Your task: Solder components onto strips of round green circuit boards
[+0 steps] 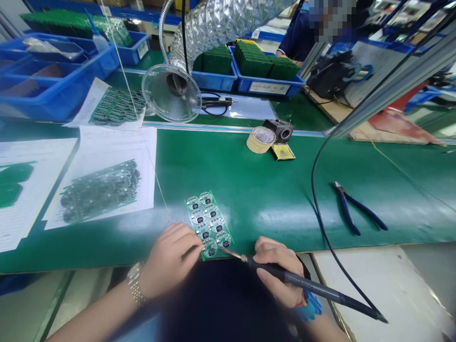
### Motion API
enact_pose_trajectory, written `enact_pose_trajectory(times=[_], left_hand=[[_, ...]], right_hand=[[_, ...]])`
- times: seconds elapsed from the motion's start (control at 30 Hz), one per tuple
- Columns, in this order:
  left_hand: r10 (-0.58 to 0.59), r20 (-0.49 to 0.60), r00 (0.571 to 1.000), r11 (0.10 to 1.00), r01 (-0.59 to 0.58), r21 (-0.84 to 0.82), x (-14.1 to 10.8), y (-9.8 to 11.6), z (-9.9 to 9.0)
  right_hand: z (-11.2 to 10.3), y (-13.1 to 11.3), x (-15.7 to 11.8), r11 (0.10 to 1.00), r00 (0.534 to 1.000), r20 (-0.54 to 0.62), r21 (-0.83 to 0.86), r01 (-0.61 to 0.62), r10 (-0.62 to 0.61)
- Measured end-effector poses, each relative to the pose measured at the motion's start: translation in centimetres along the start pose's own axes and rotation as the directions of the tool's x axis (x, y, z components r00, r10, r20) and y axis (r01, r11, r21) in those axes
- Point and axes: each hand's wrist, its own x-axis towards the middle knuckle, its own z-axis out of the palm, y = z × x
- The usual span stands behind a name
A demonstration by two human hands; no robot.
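Upper L of frame: blue bin (76,102), compartmented. Mid-L: printed sheets (144,142) on green worktop (199,161), bagged boards (101,192) atop. Lower ctr-L: L hand (176,251), metal watch (135,283) at wrist; thumb & index tips drawn together at PCB panel's lower L edge; cannot tell if pinched on it. Upper ctr: clear extractor hood (158,95) on foil hose (221,28). PCB panel (208,221): lower ctr, flat on worktop near front edge, two rows of rnd bds. Ctr-R: rnd tin (260,141) beside sm. metal stand (281,130). Lower ctr-R: R hand (280,270), fingers clamped on soldering iron (320,288), tip at panel's lower R end. R: cutters (344,211), handles spread, beyond blk cable (313,183).
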Motion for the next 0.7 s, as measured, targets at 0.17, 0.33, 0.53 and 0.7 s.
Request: enact_pose_trajectory(times=[0.17,0.33,0.53,0.7], left_hand=[[-0.001,0.000,1.000,1.000,0.001,-0.008,-0.02,-0.12,0.09],[-0.003,0.004,1.000,1.000,0.003,0.013,-0.13,-0.02,0.07],[0.023,0.024,0.999,0.998,-0.025,0.064,-0.07,0.03,0.35],[0.021,0.037,0.999,0.996,-0.024,0.080,-0.04,0.05,0.34]], right_hand=[[0.06,-0.02,0.13,1.000,1.000,0.010,-0.024,0.013,-0.012],[0.08,-0.07,0.31,0.999,1.000,0.016,-0.034,0.015,-0.014],[0.10,0.01,0.21,0.999,1.000,0.014,-0.032,0.011,-0.011],[0.12,-0.05,0.26,1.000,1.000,0.011,-0.025,0.003,-0.003]])
